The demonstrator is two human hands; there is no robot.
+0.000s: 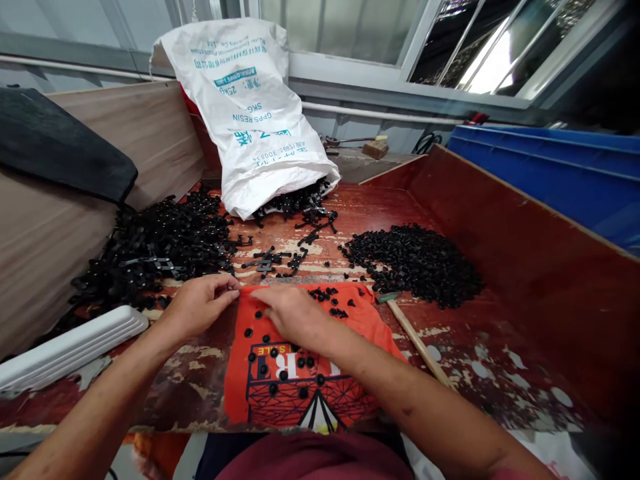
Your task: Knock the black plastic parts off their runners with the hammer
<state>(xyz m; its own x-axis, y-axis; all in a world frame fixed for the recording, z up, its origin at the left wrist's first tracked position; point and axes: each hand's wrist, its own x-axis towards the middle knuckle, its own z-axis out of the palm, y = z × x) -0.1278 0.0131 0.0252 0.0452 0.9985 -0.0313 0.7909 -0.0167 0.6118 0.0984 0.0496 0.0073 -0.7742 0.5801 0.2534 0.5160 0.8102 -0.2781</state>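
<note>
My left hand (200, 305) pinches a small black plastic part at the far left corner of an orange printed cloth (285, 387) spread on the red worn table (475, 360). My right hand (293, 313) lies on the cloth's far edge, fingertips meeting the left hand's; whether it grips the same part I cannot tell. Several small black round pieces (280, 373) lie scattered on the cloth. A heap of black runner frames (155, 250) is to the left, and a heap of small black pieces (415, 260) is to the right.
A white resin sack (255, 100) lies tipped at the back, spilling black parts. A white plastic tray (65, 347) sits at left, a wooden stick (417, 343) at right of the cloth. Wooden side boards wall the table; a blue bin (550, 167) stands behind the right wall.
</note>
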